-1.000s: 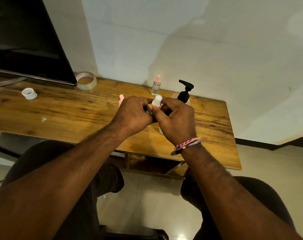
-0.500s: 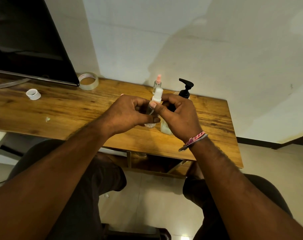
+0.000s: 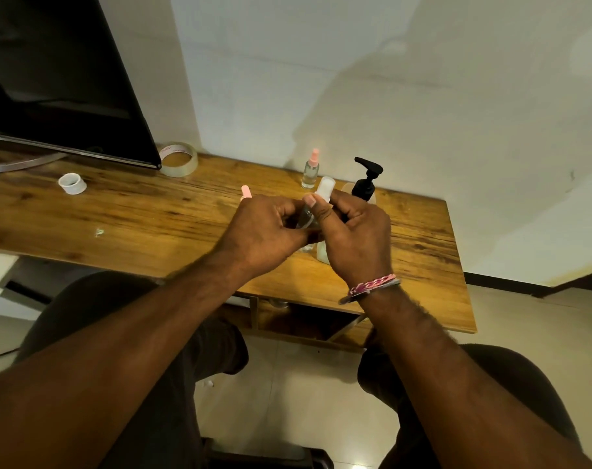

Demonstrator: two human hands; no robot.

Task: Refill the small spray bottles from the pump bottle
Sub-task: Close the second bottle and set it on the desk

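Holding a small clear spray bottle above the wooden table, the person is gripping its body in the curled fingers of the left hand, while the right hand is pinching the neck just under the white cap, thumb pressing in front. Behind the hands, a second spray bottle with a pink top is standing upright, near the black-headed pump bottle. A pink cap is peeking out beyond the left knuckles. A tape roll is lying by the monitor.
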